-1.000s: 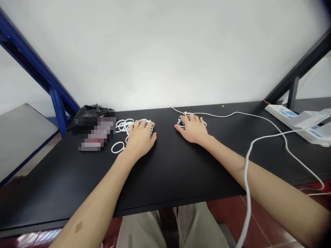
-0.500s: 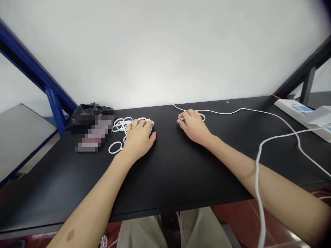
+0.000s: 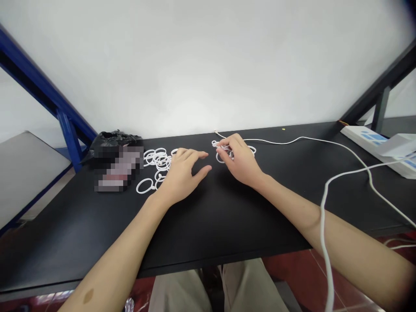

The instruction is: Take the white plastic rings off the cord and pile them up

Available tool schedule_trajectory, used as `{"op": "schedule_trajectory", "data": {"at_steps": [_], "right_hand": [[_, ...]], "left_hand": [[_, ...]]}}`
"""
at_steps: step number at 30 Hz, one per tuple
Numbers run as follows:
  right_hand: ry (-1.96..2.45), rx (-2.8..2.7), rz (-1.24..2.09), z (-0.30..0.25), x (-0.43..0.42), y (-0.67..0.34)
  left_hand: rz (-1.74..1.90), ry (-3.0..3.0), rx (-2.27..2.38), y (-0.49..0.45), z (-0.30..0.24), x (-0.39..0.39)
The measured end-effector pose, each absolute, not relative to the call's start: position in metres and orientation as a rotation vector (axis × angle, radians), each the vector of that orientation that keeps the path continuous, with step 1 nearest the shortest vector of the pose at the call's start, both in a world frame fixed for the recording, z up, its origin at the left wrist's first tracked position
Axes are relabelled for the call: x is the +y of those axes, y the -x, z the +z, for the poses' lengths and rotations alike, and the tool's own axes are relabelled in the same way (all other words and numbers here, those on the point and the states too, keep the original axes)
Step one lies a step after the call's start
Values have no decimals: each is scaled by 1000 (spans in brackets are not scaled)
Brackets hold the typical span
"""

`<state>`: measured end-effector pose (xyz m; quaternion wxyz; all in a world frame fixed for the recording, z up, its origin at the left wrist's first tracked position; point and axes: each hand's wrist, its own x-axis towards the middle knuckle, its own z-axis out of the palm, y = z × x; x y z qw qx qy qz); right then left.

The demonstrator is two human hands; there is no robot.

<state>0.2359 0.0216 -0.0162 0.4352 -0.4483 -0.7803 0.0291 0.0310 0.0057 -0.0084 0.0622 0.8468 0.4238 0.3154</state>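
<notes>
A loose pile of white plastic rings [image 3: 162, 161], which look like curtain rings with small eyelets, lies on the black table [image 3: 201, 221]. My left hand [image 3: 185, 171] hovers at the pile's right edge, thumb apart from the stretched fingers, holding nothing and hiding some rings. Farther right, my right hand [image 3: 238, 158] pinches a white ring [image 3: 214, 143] between thumb and forefinger, its small eyelet sticking out to the left. Beneath that hand, more white rings [image 3: 252, 150] show in part on the table.
A crumpled black plastic bag [image 3: 112, 138] and a blurred-out flat item [image 3: 120, 169] lie left of the pile. A white cable [image 3: 300, 138] runs along the back, and a thicker one crosses over my right forearm. A white power strip [image 3: 373, 141] lies at right.
My left hand has moved right off the rings, with its fingers now pointing toward my right hand. The right hand has shifted slightly left, and a pinched ring now shows at its fingertips.
</notes>
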Motion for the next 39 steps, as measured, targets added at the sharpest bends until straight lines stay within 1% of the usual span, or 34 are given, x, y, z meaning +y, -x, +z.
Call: {"op": "schedule_trajectory", "data": {"at_steps": [3,8,16,21,25,30,34,39], "right_hand": [[1066,-1940,147,-14,15,-226],[995,-1955,213,-13,6,-217],[983,-1987,171,-14,2,-214],[948,-2018,105,-11,0,-213],[956,-2038,58,-9,-2,-212],[1011,-2045,7,-2,-2,-215],[1193,-2042,-146,0,5,-228],[1491,-2147,-333,-7,18,-249]], "left_hand": [[973,-2432,1166,-36,-6,2],[995,-2090,1122,-40,-3,0],[1001,-1546,912,-43,-4,2],[937,-1339,776,-42,-5,3],[894,-1285,675,-38,-5,4],[927,-1270,634,-36,-4,4],[1013,-1302,689,-33,2,4],[1087,-1429,896,-30,9,3]]}}
